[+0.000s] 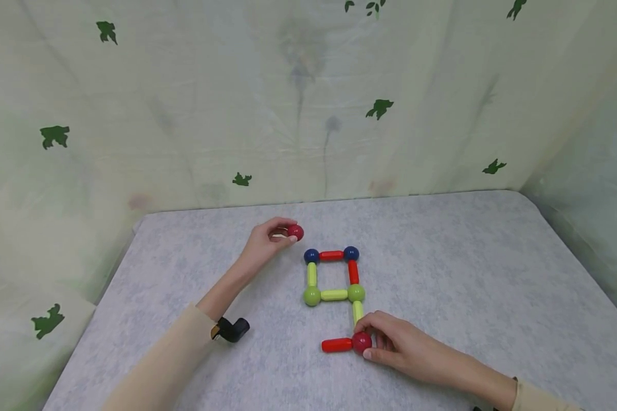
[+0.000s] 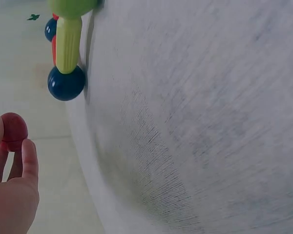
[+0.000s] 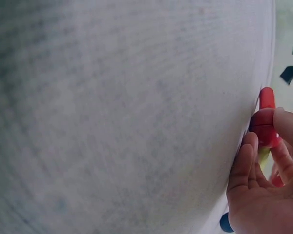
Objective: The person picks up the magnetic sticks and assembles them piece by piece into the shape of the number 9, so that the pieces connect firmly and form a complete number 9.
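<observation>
My left hand [image 1: 269, 237] pinches a red ball [image 1: 296, 232] between thumb and fingers, up and left of a figure of balls and rods. In the left wrist view that red ball [image 2: 14, 130] shows a seam round its middle. My right hand [image 1: 398, 345] grips another red ball [image 1: 361, 342] at the figure's near corner. A red rod [image 1: 336, 345] points left from this ball, and a yellow-green rod [image 1: 357, 313] runs up from it to a green ball [image 1: 356, 293]. Two blue balls [image 1: 351, 253], a second green ball [image 1: 312, 295] and rods form a square above.
The figure lies on a grey mottled table [image 1: 468, 274]. A pale curtain [image 1: 211, 103] with green leaf shapes hangs behind the table's far edge. A black wrist camera [image 1: 233, 330] juts from the left sleeve [image 1: 169, 354] over the table.
</observation>
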`<state>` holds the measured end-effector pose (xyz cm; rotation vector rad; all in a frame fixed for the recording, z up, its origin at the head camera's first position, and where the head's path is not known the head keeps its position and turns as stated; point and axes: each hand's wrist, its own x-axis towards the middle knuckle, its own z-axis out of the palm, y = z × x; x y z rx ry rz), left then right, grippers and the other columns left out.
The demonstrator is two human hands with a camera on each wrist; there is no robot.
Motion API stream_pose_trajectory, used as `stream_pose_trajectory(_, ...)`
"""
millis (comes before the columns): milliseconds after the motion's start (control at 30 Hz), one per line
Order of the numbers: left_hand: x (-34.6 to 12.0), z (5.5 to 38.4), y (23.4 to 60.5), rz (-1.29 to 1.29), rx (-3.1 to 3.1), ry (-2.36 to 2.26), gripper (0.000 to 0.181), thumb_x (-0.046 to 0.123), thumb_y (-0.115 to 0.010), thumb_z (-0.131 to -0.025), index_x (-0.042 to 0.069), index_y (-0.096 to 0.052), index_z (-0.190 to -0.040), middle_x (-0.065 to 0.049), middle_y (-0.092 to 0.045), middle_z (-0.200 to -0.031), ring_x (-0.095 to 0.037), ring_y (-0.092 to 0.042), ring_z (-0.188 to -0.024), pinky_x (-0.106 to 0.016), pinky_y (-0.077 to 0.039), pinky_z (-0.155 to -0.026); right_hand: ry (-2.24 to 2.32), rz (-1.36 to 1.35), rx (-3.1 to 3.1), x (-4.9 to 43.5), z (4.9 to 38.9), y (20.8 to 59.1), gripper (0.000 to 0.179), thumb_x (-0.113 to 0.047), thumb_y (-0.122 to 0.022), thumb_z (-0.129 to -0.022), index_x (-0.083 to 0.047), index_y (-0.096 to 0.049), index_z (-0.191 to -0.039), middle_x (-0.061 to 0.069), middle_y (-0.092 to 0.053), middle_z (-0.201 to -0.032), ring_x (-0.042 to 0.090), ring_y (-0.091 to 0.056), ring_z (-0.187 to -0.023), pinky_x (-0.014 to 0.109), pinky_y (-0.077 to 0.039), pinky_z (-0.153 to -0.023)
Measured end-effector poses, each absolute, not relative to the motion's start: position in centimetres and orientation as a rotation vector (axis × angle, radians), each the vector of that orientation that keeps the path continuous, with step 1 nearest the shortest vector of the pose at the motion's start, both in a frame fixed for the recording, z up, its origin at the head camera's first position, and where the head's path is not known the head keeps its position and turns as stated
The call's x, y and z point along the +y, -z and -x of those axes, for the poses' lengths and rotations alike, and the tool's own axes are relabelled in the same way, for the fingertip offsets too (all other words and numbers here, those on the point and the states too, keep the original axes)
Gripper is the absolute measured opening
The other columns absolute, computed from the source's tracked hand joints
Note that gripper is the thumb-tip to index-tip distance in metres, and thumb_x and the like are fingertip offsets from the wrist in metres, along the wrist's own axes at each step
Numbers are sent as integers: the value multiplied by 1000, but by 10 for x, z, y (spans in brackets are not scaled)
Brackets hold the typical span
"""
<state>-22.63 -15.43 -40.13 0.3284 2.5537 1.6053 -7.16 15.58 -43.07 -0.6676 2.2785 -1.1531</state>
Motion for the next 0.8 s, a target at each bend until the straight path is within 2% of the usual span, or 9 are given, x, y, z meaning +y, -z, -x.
stream_pose_trajectory(267,-160,184,392,-362,2517,-1557,36,12,-73,-90,12,-62,-124,-4,-63,-115,-23,-60,-102,-33,-52,-86,1145,656,2277,155,72,430,31,-38,-70,-92,-34,-56,-120,-10,-57,-94,12,-56,-81,25,-48,-66)
stream_pose_trajectory(567,-162,144,390,-478,2524,-1476,35,7,-72,-90,10,-62,-123,0,-62,-114,-19,-58,-102,-30,-52,-85,1142,669,2285,155,72,429,30,-37,-69,-93,-35,-56,-120,-10,-57,-97,12,-55,-83,25,-48,-67)
stream_pose_trajectory(800,-162,112,393,-576,2474,-1359,33,7,-75,-87,12,-66,-119,7,-65,-109,-14,-61,-96,-35,-52,-86,1146,667,2283,155,71,430,30,-37,-69,-93,-33,-56,-120,-10,-57,-97,12,-56,-82,25,-48,-67)
